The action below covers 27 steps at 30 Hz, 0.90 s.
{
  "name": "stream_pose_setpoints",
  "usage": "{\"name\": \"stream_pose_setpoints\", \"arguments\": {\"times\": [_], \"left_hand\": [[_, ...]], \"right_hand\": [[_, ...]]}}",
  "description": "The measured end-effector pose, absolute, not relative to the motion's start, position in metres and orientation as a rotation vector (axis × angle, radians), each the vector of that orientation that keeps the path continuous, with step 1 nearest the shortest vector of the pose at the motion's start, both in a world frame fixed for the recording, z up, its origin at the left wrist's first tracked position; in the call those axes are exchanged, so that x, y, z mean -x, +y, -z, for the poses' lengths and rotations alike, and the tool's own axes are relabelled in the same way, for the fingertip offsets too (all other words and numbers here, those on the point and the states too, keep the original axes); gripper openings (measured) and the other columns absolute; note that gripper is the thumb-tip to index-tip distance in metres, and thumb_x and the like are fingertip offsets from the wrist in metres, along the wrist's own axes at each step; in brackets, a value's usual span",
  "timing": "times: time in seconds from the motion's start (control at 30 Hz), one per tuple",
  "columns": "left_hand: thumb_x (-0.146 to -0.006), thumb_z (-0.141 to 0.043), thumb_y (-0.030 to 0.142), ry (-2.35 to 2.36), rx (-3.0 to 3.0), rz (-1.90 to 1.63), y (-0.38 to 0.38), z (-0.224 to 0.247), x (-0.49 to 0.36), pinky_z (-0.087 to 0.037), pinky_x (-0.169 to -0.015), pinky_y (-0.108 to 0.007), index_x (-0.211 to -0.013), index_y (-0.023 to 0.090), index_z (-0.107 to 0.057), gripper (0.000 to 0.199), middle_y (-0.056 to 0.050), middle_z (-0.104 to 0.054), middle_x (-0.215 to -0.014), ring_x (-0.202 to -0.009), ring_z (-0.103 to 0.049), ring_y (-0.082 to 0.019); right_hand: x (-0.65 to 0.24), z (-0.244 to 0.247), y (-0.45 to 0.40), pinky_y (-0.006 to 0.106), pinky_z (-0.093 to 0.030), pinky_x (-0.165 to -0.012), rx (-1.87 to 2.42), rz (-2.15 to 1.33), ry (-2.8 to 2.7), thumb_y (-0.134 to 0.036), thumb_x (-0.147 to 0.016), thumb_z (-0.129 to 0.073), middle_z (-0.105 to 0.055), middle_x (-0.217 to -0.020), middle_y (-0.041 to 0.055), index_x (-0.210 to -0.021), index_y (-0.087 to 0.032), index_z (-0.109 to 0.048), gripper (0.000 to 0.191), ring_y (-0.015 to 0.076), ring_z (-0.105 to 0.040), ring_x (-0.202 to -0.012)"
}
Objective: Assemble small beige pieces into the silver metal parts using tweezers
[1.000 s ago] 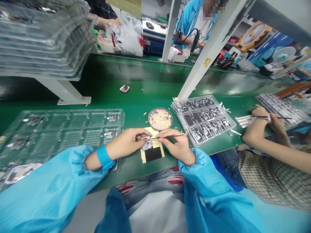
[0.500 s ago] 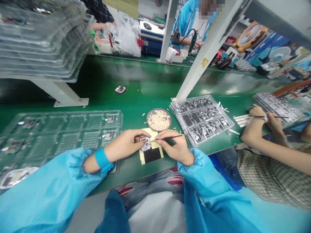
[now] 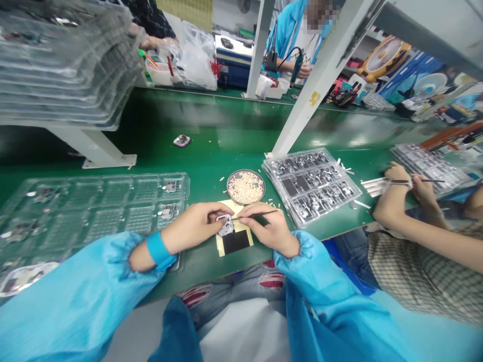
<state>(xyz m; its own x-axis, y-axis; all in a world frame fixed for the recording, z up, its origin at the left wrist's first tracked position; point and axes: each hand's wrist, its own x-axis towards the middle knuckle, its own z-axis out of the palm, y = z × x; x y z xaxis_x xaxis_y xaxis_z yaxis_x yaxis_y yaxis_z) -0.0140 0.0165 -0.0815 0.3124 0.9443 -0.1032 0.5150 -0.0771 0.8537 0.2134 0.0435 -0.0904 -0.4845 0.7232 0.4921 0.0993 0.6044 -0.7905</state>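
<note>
My left hand (image 3: 194, 221) pinches a small pale housing with rounded corners (image 3: 225, 227) between thumb and fingers. My right hand (image 3: 268, 230) is closed on thin dark tweezers (image 3: 267, 213), whose tip points left and meets the housing's right edge; whether a small piece sits in the tip is too fine to tell. Under the housing lies a yellow sheet (image 3: 221, 247) with a black rectangle (image 3: 237, 242) on it. Just beyond my hands stands a round dish (image 3: 229, 196) of many tiny beige pieces (image 3: 247, 185), a few of them scattered beside it.
A clear compartment tray (image 3: 109, 177) with some parts lies left, and stacked trays of parts (image 3: 313, 183) lie right. Another housing (image 3: 181, 141) rests farther back. White posts (image 3: 298, 110) rise from the bench. A co-worker's arm (image 3: 422, 223) is at the right.
Both hands keep almost the same place, the housing still in the left. The rear end of the tweezers has shifted slightly left. The whole view has moved a little.
</note>
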Motion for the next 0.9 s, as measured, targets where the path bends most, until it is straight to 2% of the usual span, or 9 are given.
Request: {"name": "stream_pose_setpoints", "arguments": {"times": [0.3, 0.47, 0.9], "left_hand": [[-0.084, -0.058, 0.026, 1.317, -1.712, -0.634, 0.0157, 0.0825, 0.0137, -0.047, -0.065, -0.027, -0.106, 0.023, -0.073, 0.027, -0.002, -0.074, -0.089, -0.075, -0.064, -0.019], [-0.085, -0.058, 0.027, 1.321, -1.716, -0.633, 0.0157, 0.0821, 0.0132, -0.045, -0.063, -0.027, -0.105, 0.022, -0.073, 0.026, -0.001, -0.073, -0.087, -0.072, -0.061, -0.019], [-0.084, -0.059, 0.027, 1.322, -1.699, -0.630, 0.0155, 0.0821, 0.0143, -0.048, -0.066, -0.026, -0.108, 0.022, -0.074, 0.029, -0.003, -0.074, -0.092, -0.077, -0.065, -0.020]], "right_hand": [[-0.2125, 0.0899, 0.0432, 0.035, -0.059, -0.090, 0.659, -0.872, -1.987, -0.025, -0.092, -0.069, -0.075, -0.096, 0.0058, -0.098, -0.022, -0.070, 0.007, 0.0191, -0.071, -0.095], [-0.2114, 0.0909, 0.0425, 0.035, -0.059, -0.089, 0.618, -0.835, -2.008, -0.019, -0.091, -0.068, -0.075, -0.096, 0.0060, -0.100, -0.021, -0.070, 0.009, 0.0183, -0.071, -0.095], [-0.2130, 0.0912, 0.0410, 0.034, -0.057, -0.091, 0.677, -0.878, -1.973, -0.021, -0.093, -0.067, -0.074, -0.097, 0.0062, -0.100, -0.020, -0.069, 0.008, 0.0180, -0.070, -0.096]]}}
